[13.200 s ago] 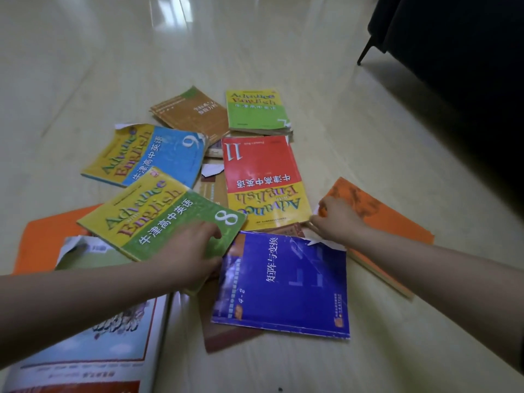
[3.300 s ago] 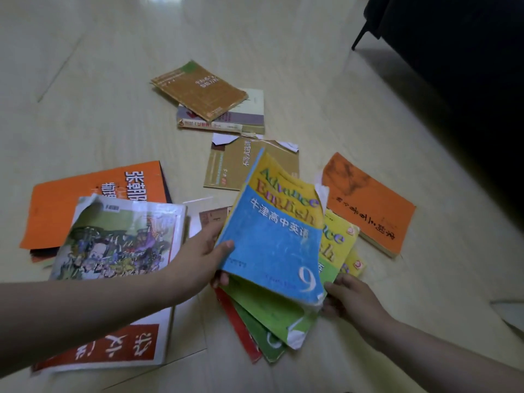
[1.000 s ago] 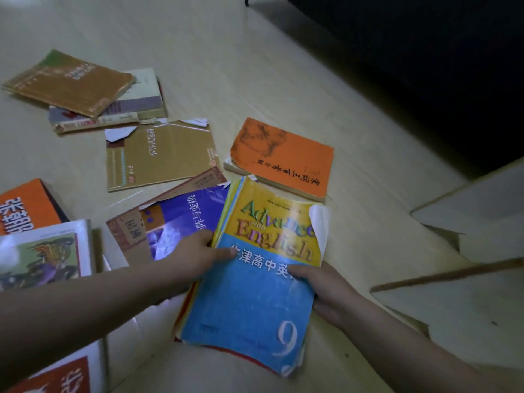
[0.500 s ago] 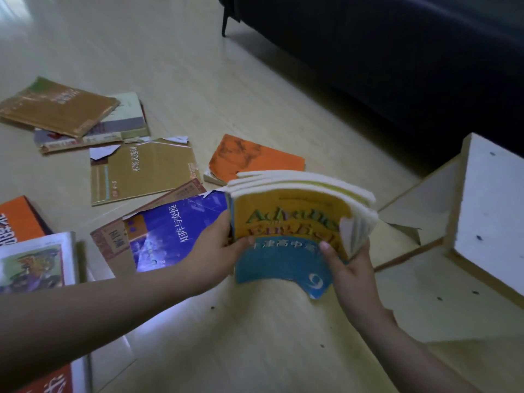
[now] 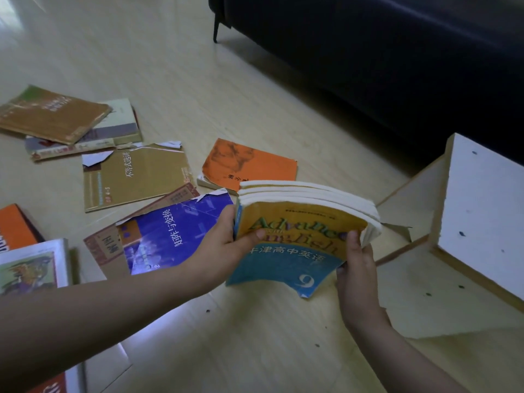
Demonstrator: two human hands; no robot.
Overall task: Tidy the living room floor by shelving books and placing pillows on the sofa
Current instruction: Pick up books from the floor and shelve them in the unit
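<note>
At frame centre the stack of textbooks (image 5: 297, 231) stood upright, fingers (image 5: 228, 219) of the left hand (image 5: 224, 245) curled round its spines, the right hand (image 5: 354, 268) gripping the page edges, probably squaring it for the wooden shelf (image 5: 479, 211) at right

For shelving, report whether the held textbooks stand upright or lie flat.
Upright: yellow-and-blue paperback textbook stack is held on edge, page edges facing up.

- Pale wood-plank floor (image 5: 158, 58), glossy, its seams running diagonally.
- Bright glare (image 5: 7, 12) on the floor at the far left.
- Small dark speck (image 5: 207, 310) on a near plank.
</note>
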